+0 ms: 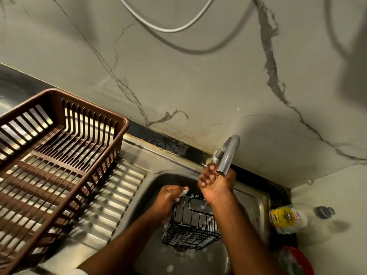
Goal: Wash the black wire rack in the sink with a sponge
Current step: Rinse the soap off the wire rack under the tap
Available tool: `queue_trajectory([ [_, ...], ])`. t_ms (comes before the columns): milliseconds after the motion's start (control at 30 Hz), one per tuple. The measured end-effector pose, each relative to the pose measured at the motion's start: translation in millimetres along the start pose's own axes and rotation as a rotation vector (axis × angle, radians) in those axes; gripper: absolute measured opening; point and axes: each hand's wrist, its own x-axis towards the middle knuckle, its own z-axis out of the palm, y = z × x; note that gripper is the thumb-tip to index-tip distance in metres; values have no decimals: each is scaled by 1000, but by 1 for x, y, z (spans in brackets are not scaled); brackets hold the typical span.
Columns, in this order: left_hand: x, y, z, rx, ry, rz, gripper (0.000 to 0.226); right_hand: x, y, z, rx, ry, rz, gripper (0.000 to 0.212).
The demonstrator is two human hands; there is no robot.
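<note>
The black wire rack (190, 225) stands in the steel sink (256, 205), wet and flecked with foam. My left hand (168, 201), soapy, grips the rack's upper left edge with its fingers curled over the wire. My right hand (216, 185) is raised to the chrome tap (228, 153), just behind the spout. Its fingers curl around the small tap handle (205, 165) at the tap's base. No sponge shows in the head view.
A brown slatted plastic basket (59, 155) sits on the ribbed draining board (119, 195) at the left. A dish-soap bottle (294, 217) lies on the counter right of the sink, with a red object (296, 261) below it. The marble-patterned wall rises behind the tap.
</note>
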Motion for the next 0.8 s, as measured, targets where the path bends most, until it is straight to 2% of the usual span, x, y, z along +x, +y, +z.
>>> queue_trajectory([
  [200, -1, 1, 2, 14, 5, -7, 33, -6, 3, 2, 12, -15, 47, 24],
  [333, 1, -2, 2, 8, 7, -35, 33, -15, 3, 7, -178, 45, -41, 28],
  [400, 2, -3, 1, 6, -2, -46, 38, -14, 4, 7, -211, 67, -60, 19],
  [433, 2, -4, 1, 9, -11, -49, 40, -12, 5, 6, -198, 65, -64, 11],
  [500, 3, -4, 2, 19, -19, -55, 40, -9, 4, 3, -162, 27, -54, 10],
  [633, 6, -3, 4, 22, -21, -75, 35, -12, -2, 0, -134, -37, -6, 34],
  [800, 9, -4, 6, 1, -23, -83, 38, -9, -2, 1, 55, -39, 39, 18],
])
